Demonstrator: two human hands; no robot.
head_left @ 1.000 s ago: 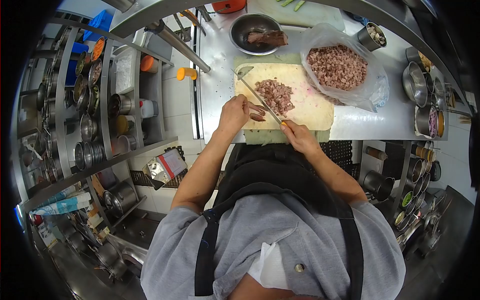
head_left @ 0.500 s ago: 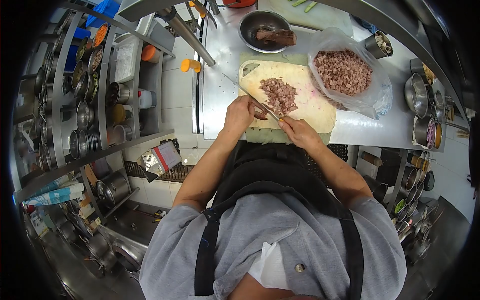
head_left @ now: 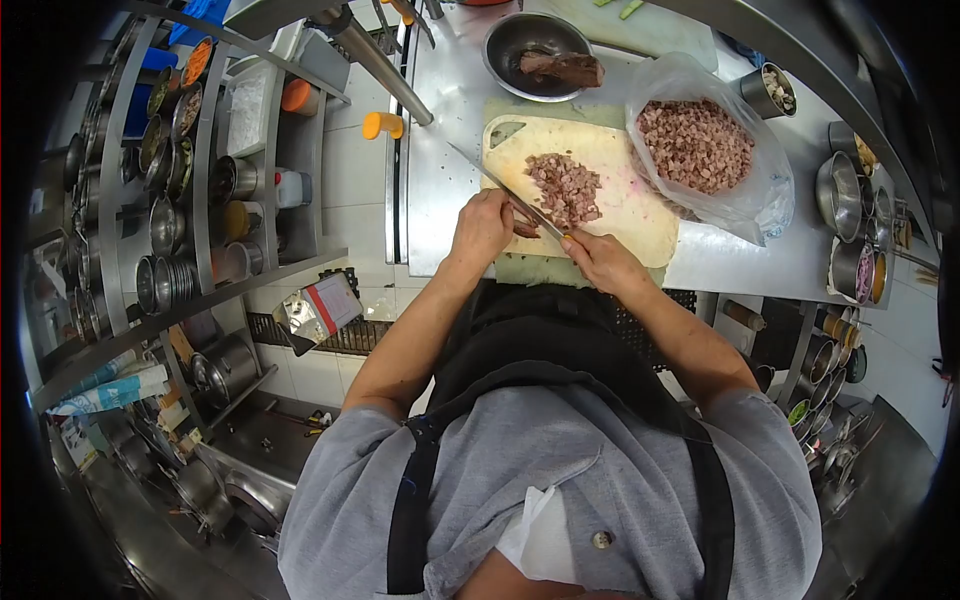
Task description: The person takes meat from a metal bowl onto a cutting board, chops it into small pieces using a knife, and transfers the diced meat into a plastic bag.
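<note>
My right hand (head_left: 608, 262) is closed around the handle of a long kitchen knife (head_left: 497, 183), whose blade points to the upper left across a pale cutting board (head_left: 635, 225). Beside the blade, my left hand (head_left: 482, 228) has its fingers curled down on a small piece of brownish meat (head_left: 525, 230), partly hidden by the hand and knife. Just beyond the knife lies a pile of diced meat (head_left: 564, 188). A green mat (head_left: 540, 270) shows under the board.
Behind the board, a metal bowl (head_left: 507, 68) holds a chunk of meat (head_left: 566, 68). A clear plastic bag (head_left: 768, 208) full of diced meat stands at the right, near a small metal container (head_left: 760, 92). Shelves with pans (head_left: 165, 225) line the left side.
The view has shifted slightly, moving the board, bowl and bag a little in the picture. Both hands keep nearly the same place, and the knife stays beside the left fingers.
</note>
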